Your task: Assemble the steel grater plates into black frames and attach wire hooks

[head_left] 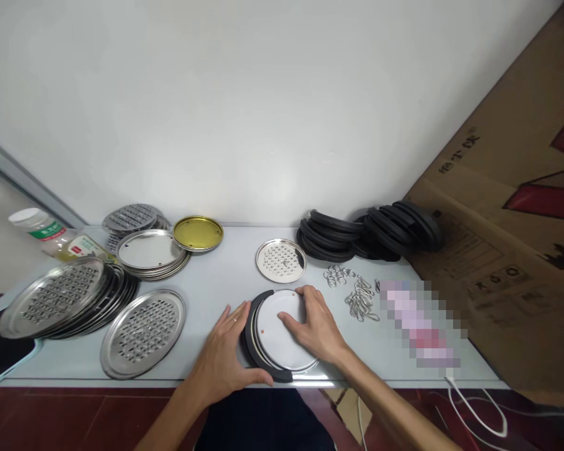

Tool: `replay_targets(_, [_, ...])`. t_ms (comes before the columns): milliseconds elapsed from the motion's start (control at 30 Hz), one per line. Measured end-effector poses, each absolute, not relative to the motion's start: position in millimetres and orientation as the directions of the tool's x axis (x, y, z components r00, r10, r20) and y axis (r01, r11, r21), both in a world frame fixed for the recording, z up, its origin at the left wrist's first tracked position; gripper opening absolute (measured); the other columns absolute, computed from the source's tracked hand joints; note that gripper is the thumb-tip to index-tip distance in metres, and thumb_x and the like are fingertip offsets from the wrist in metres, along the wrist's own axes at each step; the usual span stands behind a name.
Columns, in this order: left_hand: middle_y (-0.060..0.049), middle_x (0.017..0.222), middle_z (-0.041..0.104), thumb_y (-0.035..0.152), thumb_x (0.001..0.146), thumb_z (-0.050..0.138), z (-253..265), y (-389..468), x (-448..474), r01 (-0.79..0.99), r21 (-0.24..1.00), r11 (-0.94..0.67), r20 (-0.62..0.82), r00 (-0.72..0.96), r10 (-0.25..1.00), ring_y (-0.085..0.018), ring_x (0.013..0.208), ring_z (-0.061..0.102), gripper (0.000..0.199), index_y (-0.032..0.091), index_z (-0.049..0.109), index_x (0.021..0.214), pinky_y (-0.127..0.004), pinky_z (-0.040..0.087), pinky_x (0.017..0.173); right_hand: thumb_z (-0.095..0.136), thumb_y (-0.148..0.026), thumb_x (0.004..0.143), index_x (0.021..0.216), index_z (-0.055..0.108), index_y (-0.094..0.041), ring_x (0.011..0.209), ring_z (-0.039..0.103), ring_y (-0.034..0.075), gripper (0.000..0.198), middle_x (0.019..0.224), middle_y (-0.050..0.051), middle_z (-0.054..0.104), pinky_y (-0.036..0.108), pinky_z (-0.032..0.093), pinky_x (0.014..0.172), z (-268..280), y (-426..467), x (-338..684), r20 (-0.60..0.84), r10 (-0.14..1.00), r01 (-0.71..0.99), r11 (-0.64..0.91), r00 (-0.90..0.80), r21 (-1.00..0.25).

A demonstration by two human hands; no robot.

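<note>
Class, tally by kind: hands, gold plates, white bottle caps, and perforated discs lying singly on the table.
Hands: 2 (left hand, right hand)
Gold plate: 1
White bottle cap: 1
Single perforated discs: 2 (large disc, small disc)
Total: 6

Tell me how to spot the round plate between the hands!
Find the long table, then the left hand and right hand at its front edge. Between them lies the round plate, a black curved strip along its left. Unlike the nearby graters, it's smooth with two orange spots.
</note>
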State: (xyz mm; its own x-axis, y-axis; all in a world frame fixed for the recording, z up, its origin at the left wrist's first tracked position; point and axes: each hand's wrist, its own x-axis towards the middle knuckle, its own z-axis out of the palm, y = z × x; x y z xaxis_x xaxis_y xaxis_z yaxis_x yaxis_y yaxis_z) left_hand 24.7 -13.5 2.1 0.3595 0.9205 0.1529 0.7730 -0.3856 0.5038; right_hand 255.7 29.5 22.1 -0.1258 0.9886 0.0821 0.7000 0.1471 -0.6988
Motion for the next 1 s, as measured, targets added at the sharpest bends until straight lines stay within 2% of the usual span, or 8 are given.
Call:
replay_targets(133, [-0.023, 0.150, 0.043, 0.080, 0.053, 0.073, 4, -13, 26, 0.771, 0.498, -0.397, 0.134, 0.384, 0.913, -0.044, 0.138, 0.041, 0.132, 0.016, 0.022, 0.156, -0.067, 0.035, 0.111, 0.066, -0.035, 0.082, 0.111, 0.049, -0.018, 0.110, 0.055, 0.032, 0.038, 0.111, 0.013, 0.060, 0.048, 0.046, 0.096, 18, 23, 249, 0.092, 0.993, 0.679, 0.121, -0.079, -0.724])
replay_targets(267, [-0.022, 0.151, 0.042, 0.076, 0.054, 0.076, 2, -15, 25, 0.769, 0.499, -0.400, 0.150, 0.378, 0.914, -0.044, 0.138, 0.041, 0.132, 0.018, 0.017, 0.157, -0.067, 0.035, 0.111, 0.066, -0.035, 0.082, 0.111, 0.049, -0.017, 0.109, 0.056, 0.032, 0.038, 0.111, 0.013, 0.060, 0.048, 0.047, 0.095, 14, 19, 243, 0.139, 0.989, 0.687, 0.141, -0.059, -0.713])
replay_targets(600, [-0.026, 0.151, 0.040, 0.081, 0.059, 0.069, 3, -15, 25, 0.787, 0.447, -0.425, 0.123, 0.417, 0.901, -0.044, 0.139, 0.038, 0.130, 0.013, 0.015, 0.157, -0.067, 0.036, 0.110, 0.062, -0.039, 0.089, 0.119, 0.050, -0.013, 0.106, 0.055, 0.033, 0.041, 0.110, 0.016, 0.058, 0.050, 0.048, 0.091, 10, 16, 238, 0.211, 0.973, 0.772, 0.205, -0.094, -0.602])
replay_targets(800, [-0.025, 0.152, 0.040, 0.079, 0.062, 0.069, 3, -14, 25, 0.791, 0.451, -0.413, 0.110, 0.411, 0.905, -0.043, 0.140, 0.037, 0.127, 0.013, 0.016, 0.157, -0.064, 0.035, 0.112, 0.058, -0.040, 0.092, 0.128, 0.049, -0.011, 0.106, 0.053, 0.036, 0.047, 0.114, 0.018, 0.057, 0.053, 0.048, 0.088, 14, 12, 229, 0.169, 0.983, 0.848, 0.143, -0.064, -0.510])
replay_targets(900, [-0.024, 0.154, 0.037, 0.079, 0.063, 0.068, 2, -14, 26, 0.793, 0.455, -0.406, 0.091, 0.412, 0.907, -0.042, 0.142, 0.034, 0.127, 0.012, 0.014, 0.157, -0.063, 0.033, 0.115, 0.056, -0.039, 0.092, 0.129, 0.050, -0.012, 0.107, 0.052, 0.037, 0.046, 0.117, 0.018, 0.057, 0.054, 0.047, 0.089, 13, 9, 226, 0.172, 0.983, 0.843, 0.141, -0.059, -0.520])
replay_targets(1000, [-0.024, 0.156, 0.033, 0.081, 0.060, 0.068, 0, -15, 26, 0.811, 0.458, -0.365, 0.059, 0.382, 0.922, -0.043, 0.144, 0.030, 0.132, 0.011, 0.012, 0.157, -0.063, 0.033, 0.114, 0.054, -0.036, 0.092, 0.134, 0.048, -0.011, 0.112, 0.052, 0.037, 0.049, 0.121, 0.019, 0.056, 0.055, 0.046, 0.093, 11, 6, 224, 0.188, 0.982, 0.792, 0.128, -0.017, -0.597])
